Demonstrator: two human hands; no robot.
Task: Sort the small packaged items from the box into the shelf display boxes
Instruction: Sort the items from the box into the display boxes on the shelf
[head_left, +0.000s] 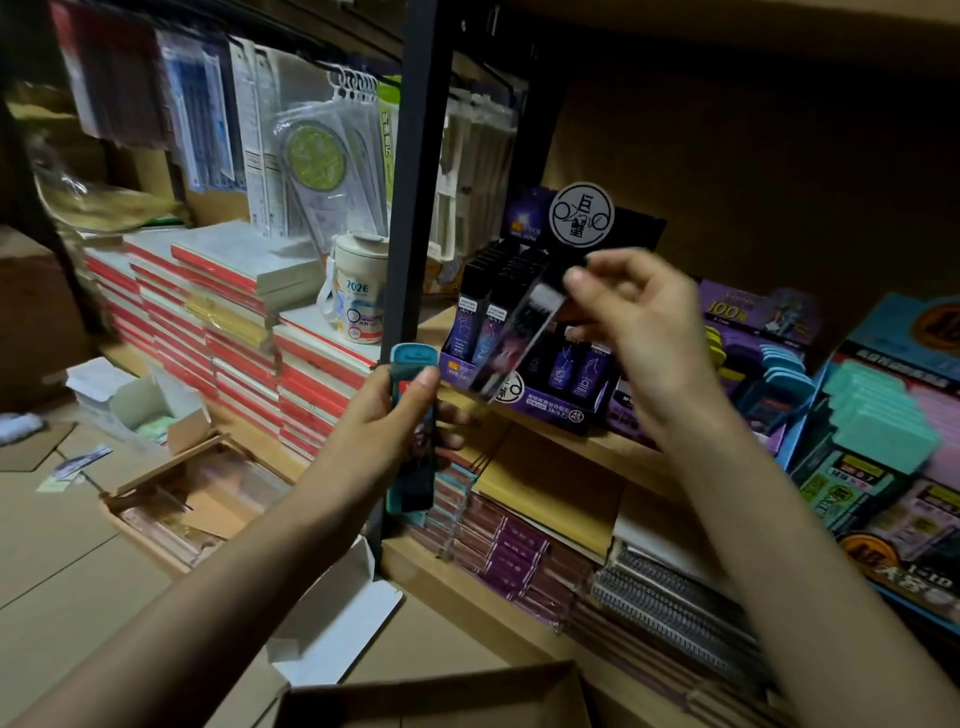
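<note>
Carton (431, 699) below both wrists, left hand (384, 415) grips unsorted packets (410, 467), right hand (639, 332) pinches a dark packet (524, 338) beside the part-filled display box (545, 410)

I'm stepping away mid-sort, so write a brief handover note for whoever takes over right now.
Left hand grips a teal-edged pack, held upright.
Right hand pinches a slim dark packet, tilted, in front of the purple display box.
Done: that box already holds rows of upright packets.
Left: seat the slim dark packet, shelve the teal-edged pack, then check the cardboard box below; its contents are hidden.
</note>
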